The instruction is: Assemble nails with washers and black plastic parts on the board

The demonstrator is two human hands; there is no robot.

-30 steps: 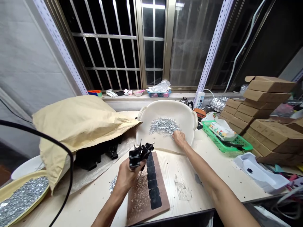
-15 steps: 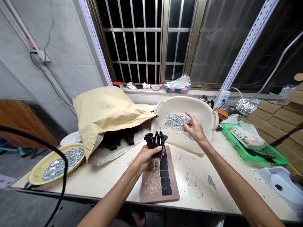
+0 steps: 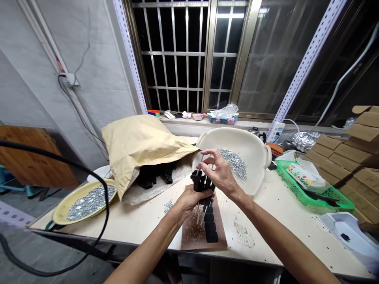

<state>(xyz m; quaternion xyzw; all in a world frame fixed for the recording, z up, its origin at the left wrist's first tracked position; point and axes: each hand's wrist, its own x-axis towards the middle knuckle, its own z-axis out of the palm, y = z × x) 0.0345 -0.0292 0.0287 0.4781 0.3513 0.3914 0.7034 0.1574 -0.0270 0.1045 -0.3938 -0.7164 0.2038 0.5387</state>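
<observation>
My left hand (image 3: 189,200) grips a bunch of black plastic clips (image 3: 201,184) with nails sticking through them, held upright over a brown board (image 3: 195,234). My right hand (image 3: 219,172) hovers just above the clips, its thumb and forefinger pinched on a thin nail (image 3: 202,159) pointing down at them. Behind both hands, a cream plastic basin (image 3: 248,146) leans toward me with a heap of silvery nails (image 3: 235,161) inside. A row of black pads (image 3: 211,228) lies along the board's right side.
A tan paper sack (image 3: 139,144) lies at the left over more black clips (image 3: 154,177). A yellow dish of metal pieces (image 3: 85,198) sits near the left table edge. At the right stand a green basket (image 3: 319,187), stacked cardboard boxes (image 3: 349,154) and a white tray (image 3: 349,232).
My right hand has left the nail heap in the basin and come back over the clips with a nail pinched. The left hand stayed on the clips above the board.
</observation>
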